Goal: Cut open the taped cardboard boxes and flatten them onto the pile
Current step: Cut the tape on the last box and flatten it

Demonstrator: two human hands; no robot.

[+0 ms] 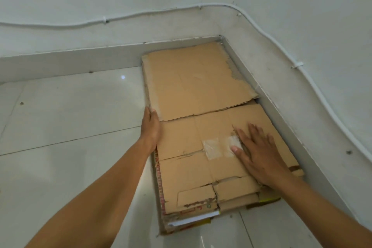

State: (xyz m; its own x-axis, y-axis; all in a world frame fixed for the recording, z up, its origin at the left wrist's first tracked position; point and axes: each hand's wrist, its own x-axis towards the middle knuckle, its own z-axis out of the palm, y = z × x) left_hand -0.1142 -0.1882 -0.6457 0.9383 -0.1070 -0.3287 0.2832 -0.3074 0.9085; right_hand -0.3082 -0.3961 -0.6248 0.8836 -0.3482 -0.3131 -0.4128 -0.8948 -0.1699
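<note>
A pile of flattened brown cardboard (193,86) lies on the floor in the corner of the room. The top sheet (181,171) carries a patch of clear tape (213,148) near its middle. My right hand (259,153) lies flat on that sheet, fingers spread, thumb beside the tape. Against the pile's left edge my left hand (151,125) rests with straight fingers along the side. Printed red and yellow box edges (161,183) stick out under the top sheet at the near end.
White glossy floor tiles (70,127) stretch to the left of the pile. A low white skirting (267,106) borders the pile on the right and at the back. A white cable (141,13) runs clipped along the walls above.
</note>
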